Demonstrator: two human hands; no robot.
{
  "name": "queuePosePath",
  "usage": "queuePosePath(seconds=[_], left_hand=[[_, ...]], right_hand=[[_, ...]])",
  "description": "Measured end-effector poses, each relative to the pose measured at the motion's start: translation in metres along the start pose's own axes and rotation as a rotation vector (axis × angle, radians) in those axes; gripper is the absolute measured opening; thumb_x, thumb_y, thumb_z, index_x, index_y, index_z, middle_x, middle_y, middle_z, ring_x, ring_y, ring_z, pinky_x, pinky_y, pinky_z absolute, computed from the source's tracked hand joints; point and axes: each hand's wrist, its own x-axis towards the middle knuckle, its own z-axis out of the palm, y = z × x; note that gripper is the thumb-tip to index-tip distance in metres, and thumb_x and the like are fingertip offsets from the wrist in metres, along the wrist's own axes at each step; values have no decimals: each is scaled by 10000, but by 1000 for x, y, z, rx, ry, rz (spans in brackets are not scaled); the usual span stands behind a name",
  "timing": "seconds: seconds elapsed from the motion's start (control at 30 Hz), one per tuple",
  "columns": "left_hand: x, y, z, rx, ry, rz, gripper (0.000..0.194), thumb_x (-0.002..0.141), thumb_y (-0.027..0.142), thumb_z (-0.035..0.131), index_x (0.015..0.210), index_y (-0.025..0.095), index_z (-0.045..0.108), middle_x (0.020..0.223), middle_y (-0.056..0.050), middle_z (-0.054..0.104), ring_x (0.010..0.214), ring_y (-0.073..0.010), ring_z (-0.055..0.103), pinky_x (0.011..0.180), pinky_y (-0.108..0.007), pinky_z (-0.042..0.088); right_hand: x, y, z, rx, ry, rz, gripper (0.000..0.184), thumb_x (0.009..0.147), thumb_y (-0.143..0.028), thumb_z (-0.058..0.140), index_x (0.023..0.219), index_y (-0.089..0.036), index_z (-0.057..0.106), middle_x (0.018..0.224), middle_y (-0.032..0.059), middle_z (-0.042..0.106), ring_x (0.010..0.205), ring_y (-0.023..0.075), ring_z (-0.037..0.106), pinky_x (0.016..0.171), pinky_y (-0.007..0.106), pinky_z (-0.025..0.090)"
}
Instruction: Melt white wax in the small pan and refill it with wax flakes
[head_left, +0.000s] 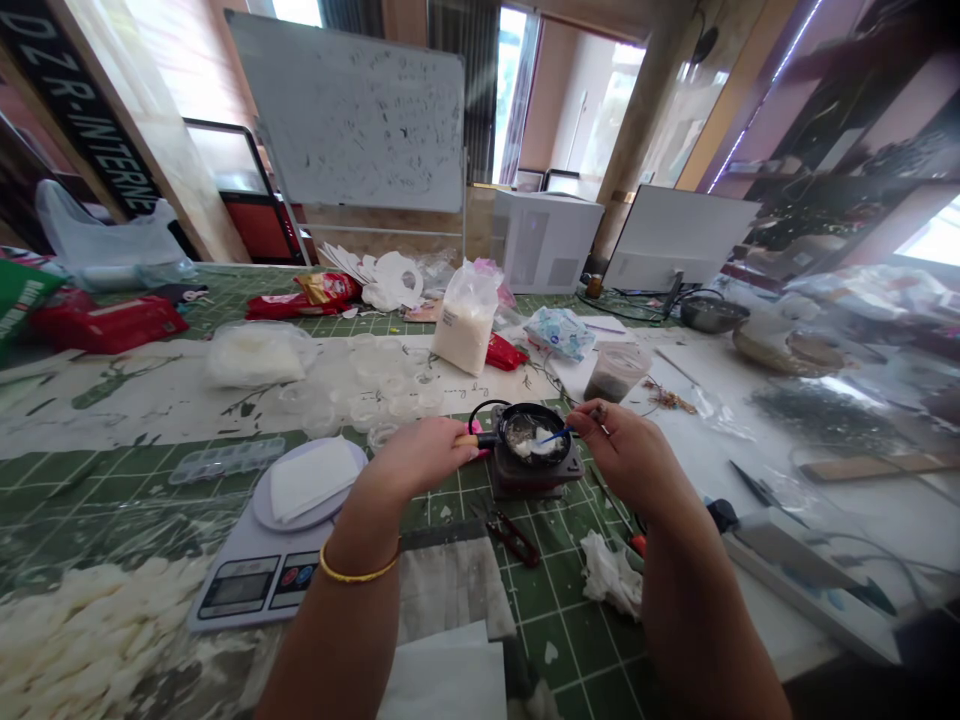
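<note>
A small black frying pan rests on a little hot plate in the middle of the table. My left hand is closed around the pan's handle, which points left. Between the fingertips of my right hand is a thin blue stirring stick, its far end inside the pan. White solid pieces lie in the pan, partly in what looks like clear liquid. Just below the hot plate are dark red snips.
At left a kitchen scale carries white sheets, beside white flakes on plastic. Clear cups and a bag of white granules stand behind. A crumpled tissue and a power strip lie at right.
</note>
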Motion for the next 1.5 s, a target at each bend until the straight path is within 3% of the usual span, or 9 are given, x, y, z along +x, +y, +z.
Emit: queuePosePath(seconds=[0.5, 0.73, 0.97, 1.27, 1.5], left_hand=[[0, -1, 1, -8, -3, 1, 333, 815, 463, 362, 719, 199, 540, 782, -41, 616, 664, -173, 534, 524, -257, 311], [-2, 0, -1, -16, -5, 6, 333, 812, 466, 354, 704, 206, 532, 778, -34, 612, 656, -174, 515, 534, -256, 308], [-1, -1, 0, -19, 0, 11, 345, 807, 475, 351, 674, 197, 504, 743, -32, 598, 641, -164, 503, 504, -254, 272], [-2, 0, -1, -18, -12, 12, 337, 809, 463, 347, 687, 201, 520, 745, -27, 597, 637, -166, 500, 513, -262, 284], [-3, 0, -1, -17, 4, 10, 333, 805, 457, 352, 664, 198, 506, 740, -30, 599, 627, -166, 498, 497, -265, 271]], right_hand=[[0, 0, 3, 4, 18, -37, 260, 870, -331, 403, 802, -195, 613, 740, 35, 662, 699, 169, 578, 628, 257, 377], [-1, 1, 1, 15, 124, -4, 260, 865, -356, 420, 820, -193, 619, 735, 33, 657, 720, 170, 588, 639, 253, 384], [-1, -1, 1, -58, 20, -21, 281, 872, -345, 398, 818, -183, 621, 761, 52, 670, 718, 181, 589, 646, 268, 384], [-3, 5, 1, -71, 150, 11, 289, 866, -379, 412, 818, -185, 621, 732, 42, 655, 692, 178, 575, 634, 263, 376], [-2, 2, 2, -59, 78, -12, 269, 863, -358, 422, 812, -188, 623, 712, 36, 654, 667, 168, 575, 616, 254, 372]])
